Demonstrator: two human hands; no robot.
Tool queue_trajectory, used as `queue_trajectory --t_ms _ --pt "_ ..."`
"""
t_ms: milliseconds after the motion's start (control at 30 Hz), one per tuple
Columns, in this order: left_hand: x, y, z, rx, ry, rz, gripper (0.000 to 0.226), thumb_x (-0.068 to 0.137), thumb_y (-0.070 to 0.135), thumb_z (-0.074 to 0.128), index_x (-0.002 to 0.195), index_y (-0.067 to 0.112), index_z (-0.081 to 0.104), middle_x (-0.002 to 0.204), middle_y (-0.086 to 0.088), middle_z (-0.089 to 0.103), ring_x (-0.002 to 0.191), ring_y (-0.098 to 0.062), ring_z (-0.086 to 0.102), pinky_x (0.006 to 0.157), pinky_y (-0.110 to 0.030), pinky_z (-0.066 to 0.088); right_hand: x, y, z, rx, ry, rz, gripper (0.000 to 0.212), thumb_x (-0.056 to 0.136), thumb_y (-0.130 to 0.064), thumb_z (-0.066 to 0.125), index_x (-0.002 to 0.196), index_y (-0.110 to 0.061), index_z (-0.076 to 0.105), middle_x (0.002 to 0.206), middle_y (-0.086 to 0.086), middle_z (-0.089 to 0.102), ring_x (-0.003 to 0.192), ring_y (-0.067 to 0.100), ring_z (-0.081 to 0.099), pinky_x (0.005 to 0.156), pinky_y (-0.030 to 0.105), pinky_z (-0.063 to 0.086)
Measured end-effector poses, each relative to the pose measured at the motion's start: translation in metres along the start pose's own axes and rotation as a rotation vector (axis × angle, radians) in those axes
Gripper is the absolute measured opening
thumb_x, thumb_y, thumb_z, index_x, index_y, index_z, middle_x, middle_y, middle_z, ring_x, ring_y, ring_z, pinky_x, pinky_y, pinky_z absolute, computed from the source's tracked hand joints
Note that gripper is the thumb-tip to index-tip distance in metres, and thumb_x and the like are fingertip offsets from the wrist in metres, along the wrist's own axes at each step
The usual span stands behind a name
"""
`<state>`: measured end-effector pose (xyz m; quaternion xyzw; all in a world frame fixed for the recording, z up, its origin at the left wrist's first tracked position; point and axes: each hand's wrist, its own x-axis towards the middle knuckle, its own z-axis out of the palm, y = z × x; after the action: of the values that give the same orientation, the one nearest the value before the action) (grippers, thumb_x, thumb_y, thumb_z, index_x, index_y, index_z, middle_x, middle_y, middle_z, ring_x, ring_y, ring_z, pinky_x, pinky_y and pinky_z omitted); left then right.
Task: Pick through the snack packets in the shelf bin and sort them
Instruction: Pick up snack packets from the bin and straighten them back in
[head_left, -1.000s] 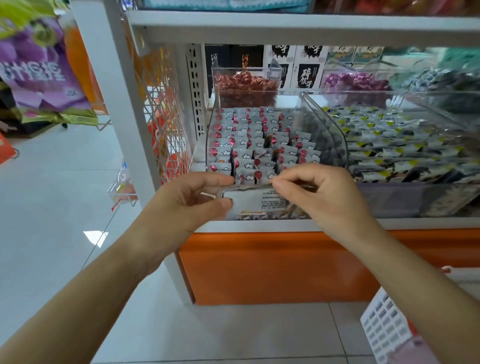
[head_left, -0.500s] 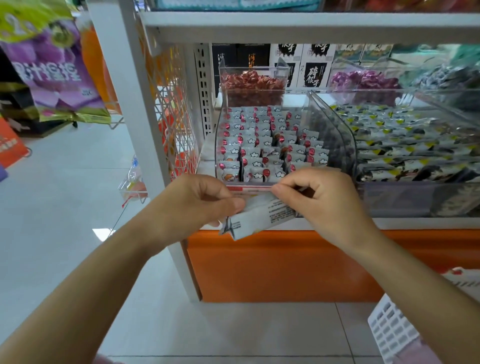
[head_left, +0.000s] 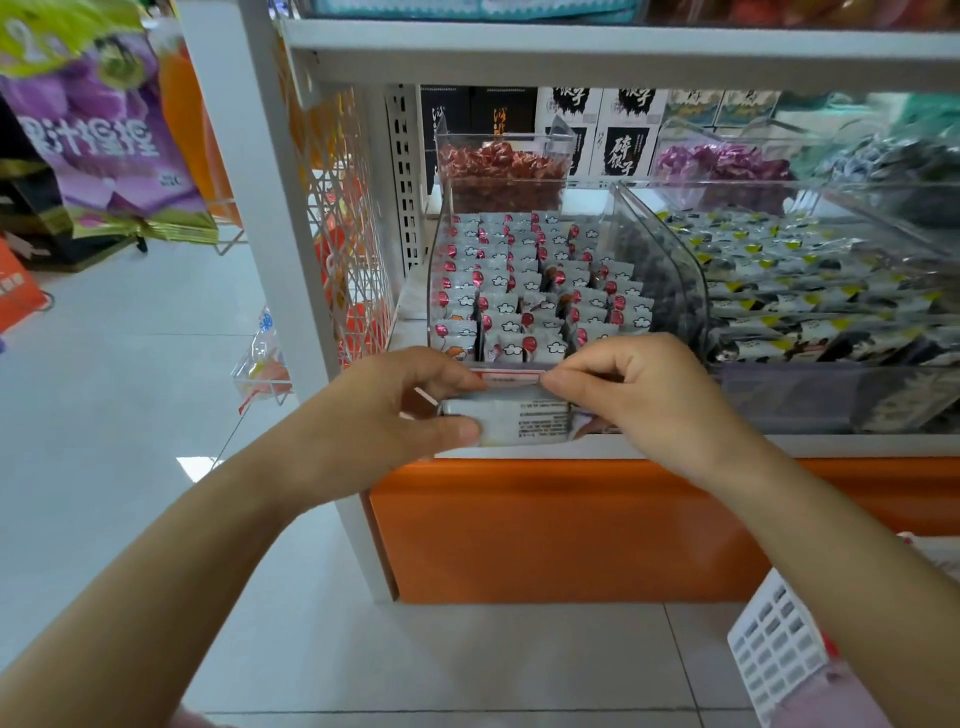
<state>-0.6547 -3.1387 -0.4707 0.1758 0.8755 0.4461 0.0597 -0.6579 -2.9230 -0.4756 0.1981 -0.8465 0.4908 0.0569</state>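
Note:
A clear shelf bin (head_left: 670, 270) holds rows of small white snack packets (head_left: 519, 291) with red balloon prints, standing upright. In front of its lower edge I hold a stack of the same white packets (head_left: 524, 421), printed backs facing me. My left hand (head_left: 395, 415) grips the stack's left end between thumb and fingers. My right hand (head_left: 639, 395) pinches its top right edge with curled fingers. The stack's right end is hidden behind my right hand.
A second clear bin (head_left: 831, 291) of grey-and-yellow packets sits to the right. Smaller bins of red (head_left: 498, 171) and purple (head_left: 722, 166) sweets stand behind. An orange shelf base (head_left: 571, 530) is below. A white basket (head_left: 774, 654) stands at lower right, a wire side rack (head_left: 343, 234) at left.
The packet stack, tilted down to the left half a second ago, is level again and raised against the bin's front. Both hands keep their hold.

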Motion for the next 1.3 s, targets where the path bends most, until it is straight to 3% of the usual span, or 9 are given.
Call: queue_trajectory --t_ms 200,400,567,733,800,900,1033,1167,1300 --pt "0.0 0.001 -0.004 -0.075 0.024 0.024 0.023 0.082 0.023 0.065 0.099 0.038 0.065 0.093 0.018 0.068 0.082 -0.005 0.065 0.074 -0.024 0.056 0.006 0.002 -0.018 0.212 -0.129 0.088 0.006 0.076 -0.015 0.065 0.077 -0.014 0.071 0.061 -0.006 0.066 0.058 0.014 0.065 0.055 0.026 0.057" --pt "-0.001 0.0 -0.001 -0.109 0.052 0.031 0.021 0.078 0.033 0.061 0.098 0.035 0.067 0.094 0.011 0.072 0.087 -0.007 0.067 0.082 -0.03 0.056 0.006 0.009 -0.013 0.325 -0.077 0.138 0.01 0.073 -0.018 0.064 0.076 -0.011 0.07 0.057 -0.009 0.063 0.05 0.01 0.06 0.051 0.027 0.057" --pt "0.003 -0.005 -0.004 -0.281 0.237 -0.078 0.018 0.082 0.028 0.06 0.09 0.016 0.071 0.086 -0.01 0.073 0.08 -0.02 0.071 0.077 -0.028 0.058 0.004 0.013 -0.005 0.457 -0.037 0.113 0.038 0.072 -0.044 0.065 0.101 -0.02 0.07 0.089 0.006 0.074 0.076 0.023 0.069 0.07 0.026 0.057" --pt "0.008 0.005 -0.004 -0.377 0.299 -0.093 0.027 0.087 0.03 0.055 0.087 0.007 0.069 0.074 -0.004 0.074 0.07 -0.016 0.071 0.059 -0.021 0.057 0.014 0.008 0.005 0.311 0.184 0.003 0.018 0.074 -0.034 0.07 0.092 -0.035 0.068 0.087 -0.006 0.072 0.073 0.008 0.067 0.064 0.02 0.054" --pt "0.012 0.004 -0.009 -0.125 0.424 -0.041 0.031 0.09 0.037 0.053 0.094 0.01 0.068 0.078 0.002 0.072 0.068 -0.012 0.068 0.056 -0.024 0.056 0.025 0.005 0.0 0.353 0.282 0.025 0.011 0.083 -0.022 0.067 0.091 -0.029 0.068 0.081 -0.007 0.071 0.067 0.007 0.064 0.06 0.021 0.053" --pt "0.019 -0.001 -0.019 0.193 0.54 0.039 0.038 0.088 0.04 0.055 0.119 0.02 0.06 0.104 0.008 0.061 0.088 -0.011 0.059 0.073 -0.027 0.049 0.039 0.002 -0.008 0.254 0.285 0.023 0.007 0.088 -0.016 0.063 0.088 -0.023 0.065 0.082 -0.003 0.069 0.071 0.011 0.062 0.06 0.025 0.053" --pt "0.029 -0.011 -0.019 0.295 0.364 0.106 0.053 0.085 0.038 0.06 0.135 0.023 0.047 0.134 0.003 0.05 0.114 -0.01 0.048 0.088 -0.025 0.04 0.051 -0.007 -0.006 0.044 0.189 -0.054 0.006 0.087 -0.016 0.064 0.089 -0.022 0.064 0.083 -0.004 0.067 0.07 0.001 0.063 0.058 0.021 0.054" --pt "0.033 -0.017 -0.019 0.353 0.264 0.101 0.077 0.076 0.037 0.072 0.142 0.025 0.035 0.145 0.002 0.039 0.13 -0.014 0.036 0.101 -0.032 0.038 0.069 -0.02 -0.003 -0.271 0.11 -0.122 0.024 0.083 -0.026 0.068 0.099 -0.008 0.068 0.091 0.009 0.068 0.082 0.021 0.063 0.076 0.04 0.051" --pt "0.034 -0.017 -0.018 0.377 0.205 0.095 0.091 0.07 0.037 0.077 0.145 0.024 0.026 0.149 0.001 0.033 0.134 -0.017 0.031 0.108 -0.042 0.035 0.081 -0.021 0.018 -0.418 0.012 -0.178 0.027 0.077 -0.032 0.074 0.095 -0.012 0.069 0.079 -0.011 0.052 0.071 0.002 0.048 0.062 0.013 0.035"
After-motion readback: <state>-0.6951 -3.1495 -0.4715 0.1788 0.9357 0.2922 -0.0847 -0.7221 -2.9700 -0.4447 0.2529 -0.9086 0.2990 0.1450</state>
